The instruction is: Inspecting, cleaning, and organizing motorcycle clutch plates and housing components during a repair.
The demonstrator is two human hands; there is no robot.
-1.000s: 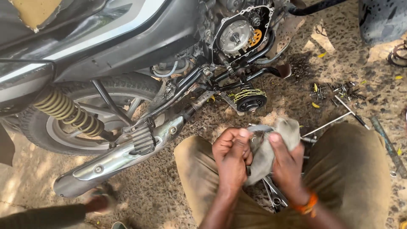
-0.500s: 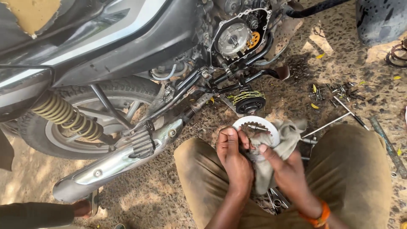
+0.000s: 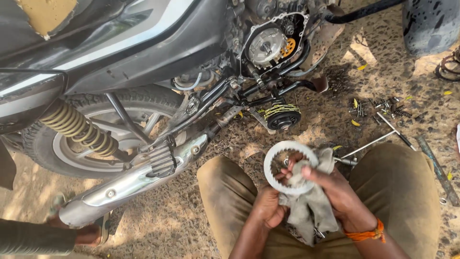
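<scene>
Ring: I see a flat metal ring (image 3: 290, 166) with small teeth on its inner edge, held up in front of the knees (image 3: 230, 187), above the ground and just beside the rag.
Left hand: my left hand (image 3: 268, 207) is closed around the lower part of the rag, under the ring; I cannot tell if its fingers also touch the ring.
Right hand: my right hand (image 3: 335, 189) pinches the ring through the grey rag (image 3: 309, 206), with the fingertips (image 3: 293, 169) on the ring's inner edge. The grip is narrow and uses few fingers.
Risk of a drop: I judge that the ring can slip, because it is thin, maybe oily, and held mostly by cloth. If it falls, it lands on the gritty ground (image 3: 335, 120) and takes up sand.
Risk to the fingers: the inner teeth may scrape the skin if the ring turns suddenly.
Risk from the rag: the loose cloth can catch on the teeth and pull the ring away.
Small parts: bolts and springs (image 3: 378, 106) and a long tool (image 3: 369, 145) lie near the right knee; a move of the leg may scatter them.
Open engine: the motorcycle's engine side (image 3: 273, 43) is uncovered, and a round part (image 3: 282, 116) lies on the ground under it, so dust can enter there.
Other person: a foot in a sandal (image 3: 88, 232) rests near the exhaust pipe (image 3: 139, 180), well apart from my hands.
</scene>
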